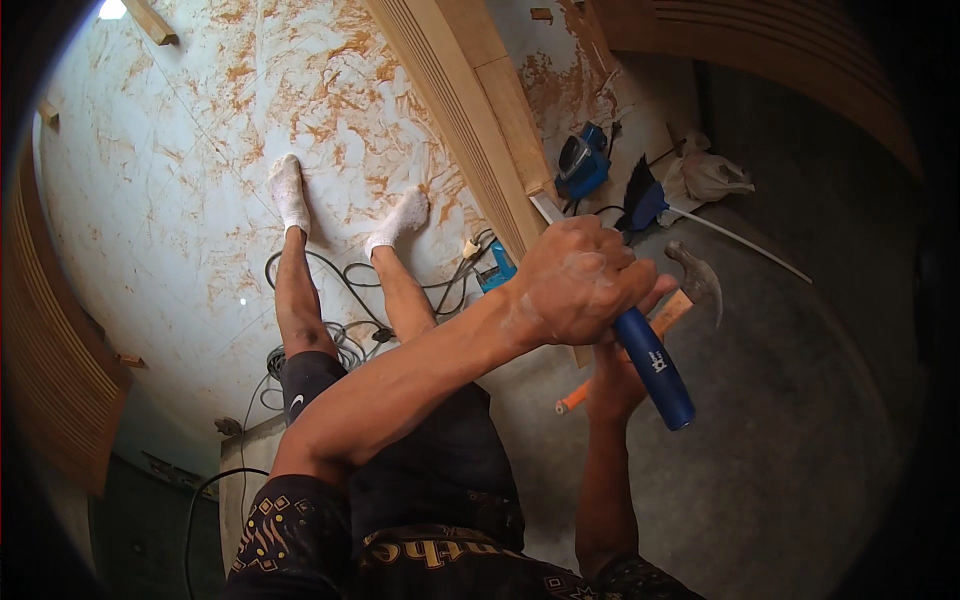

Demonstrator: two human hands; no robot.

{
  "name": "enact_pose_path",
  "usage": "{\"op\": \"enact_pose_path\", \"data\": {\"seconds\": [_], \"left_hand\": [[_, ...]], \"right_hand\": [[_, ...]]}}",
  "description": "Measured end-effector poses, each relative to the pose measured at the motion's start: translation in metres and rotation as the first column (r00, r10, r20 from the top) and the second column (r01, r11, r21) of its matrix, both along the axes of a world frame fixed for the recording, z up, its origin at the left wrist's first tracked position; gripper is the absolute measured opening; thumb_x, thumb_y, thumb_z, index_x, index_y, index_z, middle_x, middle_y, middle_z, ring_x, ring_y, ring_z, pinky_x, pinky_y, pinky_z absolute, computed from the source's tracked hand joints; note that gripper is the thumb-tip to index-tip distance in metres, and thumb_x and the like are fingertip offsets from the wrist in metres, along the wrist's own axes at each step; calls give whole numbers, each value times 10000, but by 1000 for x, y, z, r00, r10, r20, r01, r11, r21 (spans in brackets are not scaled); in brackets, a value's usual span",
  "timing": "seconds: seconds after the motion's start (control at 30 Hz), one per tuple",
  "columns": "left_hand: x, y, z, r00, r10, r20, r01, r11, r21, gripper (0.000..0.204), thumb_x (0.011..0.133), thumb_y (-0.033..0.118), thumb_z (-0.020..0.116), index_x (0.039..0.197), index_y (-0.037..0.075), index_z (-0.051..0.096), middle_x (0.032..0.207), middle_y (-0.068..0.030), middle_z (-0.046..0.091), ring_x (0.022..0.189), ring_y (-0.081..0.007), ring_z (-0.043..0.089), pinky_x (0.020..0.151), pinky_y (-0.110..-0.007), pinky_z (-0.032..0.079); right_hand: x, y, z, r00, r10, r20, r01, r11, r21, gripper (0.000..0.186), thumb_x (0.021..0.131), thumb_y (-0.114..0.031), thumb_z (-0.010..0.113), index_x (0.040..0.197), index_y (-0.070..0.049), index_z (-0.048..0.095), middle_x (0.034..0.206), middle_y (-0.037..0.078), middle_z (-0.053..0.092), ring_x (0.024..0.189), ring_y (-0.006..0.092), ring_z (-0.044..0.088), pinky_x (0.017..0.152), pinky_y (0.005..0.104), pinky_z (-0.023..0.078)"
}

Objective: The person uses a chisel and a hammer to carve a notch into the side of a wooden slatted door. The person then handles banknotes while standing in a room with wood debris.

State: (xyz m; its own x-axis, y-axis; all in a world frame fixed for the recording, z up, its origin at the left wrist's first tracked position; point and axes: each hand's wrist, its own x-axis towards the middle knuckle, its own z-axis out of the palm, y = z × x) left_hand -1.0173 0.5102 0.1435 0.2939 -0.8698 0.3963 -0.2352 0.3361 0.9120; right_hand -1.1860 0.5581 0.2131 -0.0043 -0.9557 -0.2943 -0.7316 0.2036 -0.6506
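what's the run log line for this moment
left hand: holds blue-handled chisel | right hand: holds hammer | chisel blade: at wooden piece

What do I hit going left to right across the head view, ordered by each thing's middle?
Grooved wooden panel → left sock → right sock → blue power tool → blue handle in the left hand → pale plastic bag.

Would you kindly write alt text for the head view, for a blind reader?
A left hand grips a blue-handled chisel by a grooved wooden beam; the right hand holds a claw hammer. Socked feet rest on pale, brown-streaked flooring.
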Motion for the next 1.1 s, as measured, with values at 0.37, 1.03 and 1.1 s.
{"op": "enact_pose_path", "data": {"seconds": [0.37,1.03,1.1], "left_hand": [[-2,3,-3,1000,15,10,-15,1000,-12,439,818,227,768,544,127,439,469,-17,401,437,-184,467,442,-342,356],[0,2,-4,1000,-14,28,14,1000,0,445,832,206,760,548,129,428,468,-10,415,426,-176,468,427,-342,357],[-1,2,-4,1000,-17,24,17,1000,2,446,836,206,757,547,133,425,467,-9,420,424,-179,468,425,-345,358]], "right_hand": [[29,-3,-24,966,-179,185,148,975,166,485,1094,-448,375,1265,-8,488,1159,77,571,1088,149,561,948,308,447],[38,-7,-30,984,-176,35,173,982,77,593,1077,-559,309,1151,-20,544,1006,69,601,963,146,583,871,299,466],[28,-5,-34,989,-148,9,147,987,67,561,1080,-537,336,1141,-20,545,997,67,598,954,144,580,865,295,465]]}}
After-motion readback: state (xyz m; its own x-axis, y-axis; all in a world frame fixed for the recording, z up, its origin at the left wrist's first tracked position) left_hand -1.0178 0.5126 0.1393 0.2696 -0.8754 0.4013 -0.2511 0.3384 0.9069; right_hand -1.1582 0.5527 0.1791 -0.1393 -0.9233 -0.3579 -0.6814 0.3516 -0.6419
